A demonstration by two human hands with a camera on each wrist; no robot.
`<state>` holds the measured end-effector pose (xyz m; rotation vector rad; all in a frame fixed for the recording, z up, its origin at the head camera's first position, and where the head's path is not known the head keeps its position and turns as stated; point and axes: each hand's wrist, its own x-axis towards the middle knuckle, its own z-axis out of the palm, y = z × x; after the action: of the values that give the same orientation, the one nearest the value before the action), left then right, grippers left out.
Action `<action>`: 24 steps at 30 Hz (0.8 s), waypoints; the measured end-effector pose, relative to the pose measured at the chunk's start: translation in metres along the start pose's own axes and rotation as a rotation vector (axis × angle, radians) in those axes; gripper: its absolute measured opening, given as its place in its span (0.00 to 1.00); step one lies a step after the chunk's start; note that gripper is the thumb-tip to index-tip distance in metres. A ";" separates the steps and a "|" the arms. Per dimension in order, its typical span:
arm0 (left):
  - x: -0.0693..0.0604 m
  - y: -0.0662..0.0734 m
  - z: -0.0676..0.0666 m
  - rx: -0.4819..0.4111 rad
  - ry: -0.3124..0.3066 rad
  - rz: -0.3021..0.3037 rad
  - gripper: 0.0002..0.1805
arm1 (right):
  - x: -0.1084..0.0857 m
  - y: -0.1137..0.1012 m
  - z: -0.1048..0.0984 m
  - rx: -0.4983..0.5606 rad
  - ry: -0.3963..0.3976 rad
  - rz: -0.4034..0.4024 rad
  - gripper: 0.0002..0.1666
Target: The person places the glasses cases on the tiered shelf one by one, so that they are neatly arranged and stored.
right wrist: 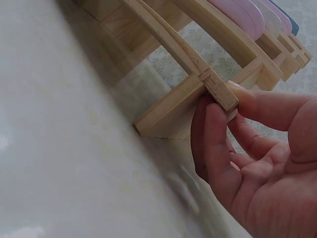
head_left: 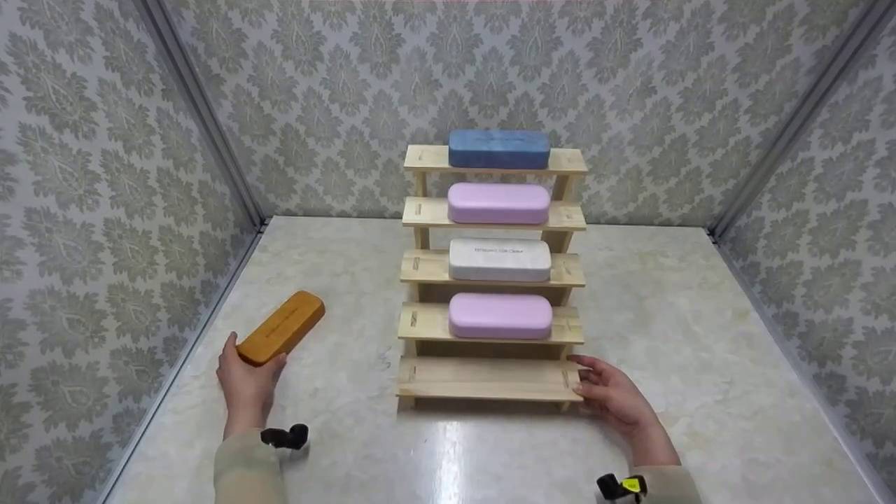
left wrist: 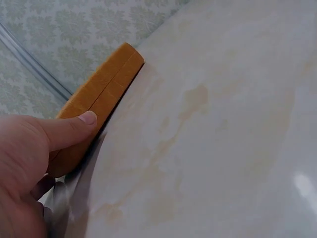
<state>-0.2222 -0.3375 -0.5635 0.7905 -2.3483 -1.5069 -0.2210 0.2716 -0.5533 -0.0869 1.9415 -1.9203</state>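
Note:
My left hand (head_left: 246, 383) grips the near end of an orange glasses case (head_left: 282, 327), at the left of the table. In the left wrist view the thumb lies along the side of that case (left wrist: 106, 91); the other fingers are mostly hidden. Whether the case touches the table I cannot tell. My right hand (head_left: 616, 399) pinches the right end of the lowest step of a wooden stepped rack (head_left: 483, 378). The right wrist view has thumb and fingers on either side of the board's end (right wrist: 220, 91). Nothing stands on that lowest step.
On the rack's upper steps, from top down, sit a blue case (head_left: 498, 149), a lilac case (head_left: 498, 203), a white case (head_left: 500, 260) and another lilac case (head_left: 500, 316). Patterned walls (head_left: 336, 84) enclose the marbled table (head_left: 672, 308) at the back and sides.

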 end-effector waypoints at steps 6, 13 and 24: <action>-0.008 0.005 0.001 -0.164 0.007 -0.062 0.58 | 0.000 0.000 0.000 -0.016 0.018 -0.002 0.45; -0.014 0.007 0.001 -0.294 0.022 -0.119 0.54 | 0.000 0.001 0.001 -0.004 0.005 -0.009 0.45; -0.027 0.008 -0.002 -0.297 0.022 -0.057 0.50 | 0.001 0.002 0.000 -0.008 -0.007 -0.024 0.45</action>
<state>-0.2011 -0.3212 -0.5528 0.7978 -2.0340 -1.8054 -0.2214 0.2717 -0.5549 -0.1188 1.9521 -1.9250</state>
